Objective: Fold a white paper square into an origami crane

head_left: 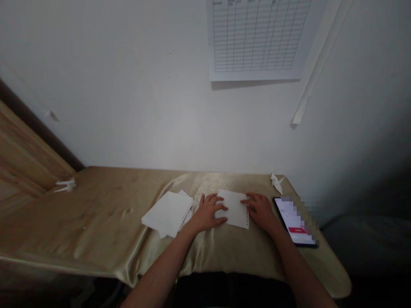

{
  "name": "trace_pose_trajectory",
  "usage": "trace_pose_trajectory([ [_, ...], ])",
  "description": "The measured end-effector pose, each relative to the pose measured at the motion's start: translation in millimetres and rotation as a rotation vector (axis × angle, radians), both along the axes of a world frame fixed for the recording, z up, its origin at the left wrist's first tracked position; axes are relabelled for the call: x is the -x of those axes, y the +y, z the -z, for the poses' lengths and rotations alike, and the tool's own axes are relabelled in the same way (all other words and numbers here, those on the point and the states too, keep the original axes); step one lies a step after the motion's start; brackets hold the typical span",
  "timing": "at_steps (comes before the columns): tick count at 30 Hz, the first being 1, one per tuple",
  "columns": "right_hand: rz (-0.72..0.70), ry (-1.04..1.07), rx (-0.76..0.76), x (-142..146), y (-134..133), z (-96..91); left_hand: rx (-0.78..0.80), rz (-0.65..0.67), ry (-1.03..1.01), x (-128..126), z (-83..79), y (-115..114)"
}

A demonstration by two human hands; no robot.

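Note:
A white sheet of paper (pixel 235 209) with a row of punched holes down its right edge lies flat on the cloth-covered table. My left hand (pixel 210 212) rests at its left side, fingers spread, with the fingertips on the paper. At the opposite edge my right hand (pixel 259 208) touches the holed margin, its fingers stretched out and apart. Left of my left hand is a loose pile of similar white sheets (pixel 167 212), lying askew over one another.
A lit phone (pixel 293 226) lies to the right, below a folded paper crane (pixel 276 184). Small white pieces (pixel 66 184) sit at the far left by a wooden panel (pixel 19 158). A printed grid sheet (pixel 257 42) hangs on the wall behind the gold tablecloth (pixel 96 214).

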State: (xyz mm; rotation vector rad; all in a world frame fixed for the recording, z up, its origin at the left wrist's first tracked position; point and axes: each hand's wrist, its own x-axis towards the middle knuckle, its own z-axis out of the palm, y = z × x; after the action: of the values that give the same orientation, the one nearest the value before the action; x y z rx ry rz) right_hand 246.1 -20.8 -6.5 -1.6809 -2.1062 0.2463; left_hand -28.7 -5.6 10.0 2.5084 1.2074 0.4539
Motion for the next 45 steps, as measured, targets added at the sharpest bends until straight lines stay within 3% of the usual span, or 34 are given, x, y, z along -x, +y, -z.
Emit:
trace_pose_trajectory([
  [14,-0.122,0.019,0.129,1.8,-2.4,-7.2,-0.022,0.013,0.029,0.0,-5.8,-5.1],
  [30,-0.105,0.095,0.001,2.8,0.5,1.4,-0.008,0.007,0.006,-2.1,-12.2,-6.2],
  [45,-0.153,0.178,0.072,-10.5,0.6,-3.7,-0.034,-0.118,-0.112,-4.3,2.6,8.6],
])
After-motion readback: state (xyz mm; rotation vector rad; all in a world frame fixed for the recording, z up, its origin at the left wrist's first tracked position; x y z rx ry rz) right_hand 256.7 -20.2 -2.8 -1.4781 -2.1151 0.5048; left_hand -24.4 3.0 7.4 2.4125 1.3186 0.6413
